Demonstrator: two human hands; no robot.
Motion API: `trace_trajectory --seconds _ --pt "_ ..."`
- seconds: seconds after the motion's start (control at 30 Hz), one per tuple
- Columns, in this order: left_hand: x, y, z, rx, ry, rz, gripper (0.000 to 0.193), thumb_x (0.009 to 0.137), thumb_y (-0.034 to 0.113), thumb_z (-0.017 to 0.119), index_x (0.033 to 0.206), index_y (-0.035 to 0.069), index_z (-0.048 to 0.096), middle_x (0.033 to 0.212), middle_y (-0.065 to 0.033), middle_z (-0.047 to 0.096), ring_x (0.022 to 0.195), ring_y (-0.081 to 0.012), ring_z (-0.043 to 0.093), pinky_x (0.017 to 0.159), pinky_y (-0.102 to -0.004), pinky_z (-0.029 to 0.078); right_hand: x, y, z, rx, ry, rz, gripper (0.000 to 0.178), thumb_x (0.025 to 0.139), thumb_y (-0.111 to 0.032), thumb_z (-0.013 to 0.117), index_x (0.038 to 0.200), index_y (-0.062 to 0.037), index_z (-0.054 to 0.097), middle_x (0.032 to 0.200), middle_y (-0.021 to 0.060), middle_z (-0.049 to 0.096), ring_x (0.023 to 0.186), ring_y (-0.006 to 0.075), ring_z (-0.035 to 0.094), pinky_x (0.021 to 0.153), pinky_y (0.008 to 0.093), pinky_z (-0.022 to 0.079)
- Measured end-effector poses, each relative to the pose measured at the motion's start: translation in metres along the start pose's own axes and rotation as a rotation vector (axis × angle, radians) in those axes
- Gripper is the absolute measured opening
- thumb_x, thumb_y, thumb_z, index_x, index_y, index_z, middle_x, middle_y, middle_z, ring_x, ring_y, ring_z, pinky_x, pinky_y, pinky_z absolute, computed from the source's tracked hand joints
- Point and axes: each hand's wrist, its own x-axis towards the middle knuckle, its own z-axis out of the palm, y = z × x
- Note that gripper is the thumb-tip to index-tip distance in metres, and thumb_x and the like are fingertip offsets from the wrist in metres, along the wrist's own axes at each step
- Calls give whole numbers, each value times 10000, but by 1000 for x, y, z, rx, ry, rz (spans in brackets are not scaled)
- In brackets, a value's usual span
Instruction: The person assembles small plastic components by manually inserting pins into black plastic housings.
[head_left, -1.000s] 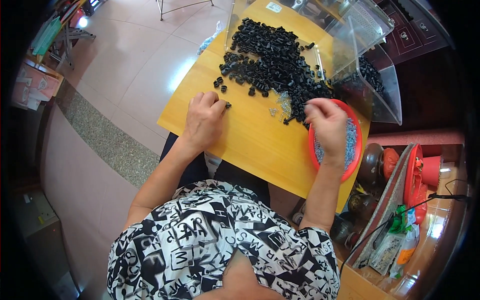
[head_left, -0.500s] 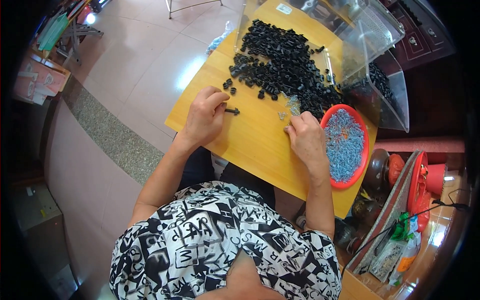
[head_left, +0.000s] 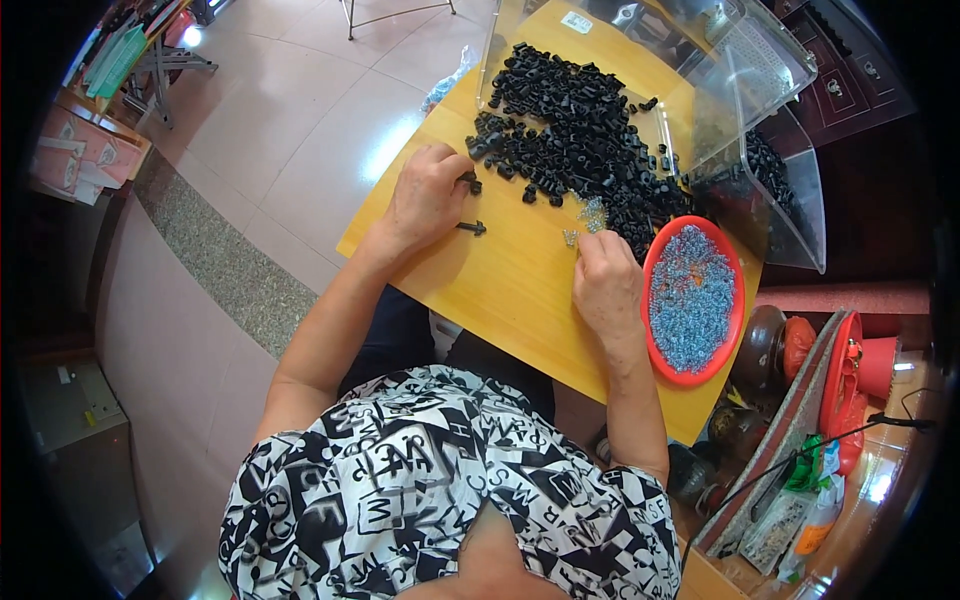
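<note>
While both hands work low over the yellow board [head_left: 500, 290], the single head view shows everything from above. The left hand [head_left: 425, 195] rests at the near edge of the black pile [head_left: 575, 150], fingers curled onto a black part [head_left: 470, 182] at its fingertips; whether it pinches that part or only presses on it, I cannot tell. A second, assembled-looking piece [head_left: 472, 228] lies loose on the board just beside the thumb, apart from the pile.

The right hand [head_left: 605, 285] lies knuckles-up just left of the red dish [head_left: 692, 300], its fingertips drawn together over a small scatter of pale bits [head_left: 590, 218] on the board. The fingers look closed as if pinching one bit, but the hand hides the tips, so what they hold cannot be told. More of the same pale blue-grey bits fill the dish.

To do this step well, I judge that the right hand should lift one bit only, pinched at its end so that the other end stays free for the black part. The left hand should turn its part so the opening faces the right hand, and keep it clear of the pile so neighbours are not dragged along. Bringing the two together low over bare board means a dropped bit lands in sight rather than among the black parts.

A clear bin [head_left: 740, 110] stands tilted at the far right corner with more black parts inside, well away from both hands.
</note>
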Motion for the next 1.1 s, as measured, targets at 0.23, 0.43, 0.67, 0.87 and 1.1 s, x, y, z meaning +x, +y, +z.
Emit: trace_trajectory --seconds 0.23,0.43,0.67,0.87,1.1 --pt "-9 24 -12 -347 35 -174 179 731 -34 571 909 -21 584 815 -93 575 751 -193 571 667 -275 462 2 5 -7 318 161 107 98 721 39 549 816 16 554 799 131 551 698 247 556 601 301 451" --pt "-34 50 -11 -1681 -151 -593 161 830 -25 502 971 -49 576 874 -116 597 740 -155 582 649 -244 476 22 -20 -30 1124 -142 426 71 809 -31 570 855 23 578 741 -7 549 659 42 479 597 191 404" --pt "-37 63 1 -1592 -149 -680 158 776 -70 536 920 -35 591 851 -85 598 729 -142 579 636 -250 476 35 -12 -10 1269 -140 414 60 809 -29 572 858 2 586 730 -27 543 653 35 480 575 176 393" --pt "-16 58 20 -80 -19 237 130 665 -27 543 762 38 598 778 -83 568 714 -252 521 639 -324 422 30 -7 0 1384 54 521 68 813 -39 574 868 -1 581 726 -26 546 625 32 466 558 159 377" --pt "15 43 20 -50 76 232 119 646 18 548 746 52 604 756 -68 543 727 -258 502 661 -353 407 27 -5 10 1291 9 511 57 808 -37 565 855 -15 587 665 -28 528 554 26 441 496 159 343"
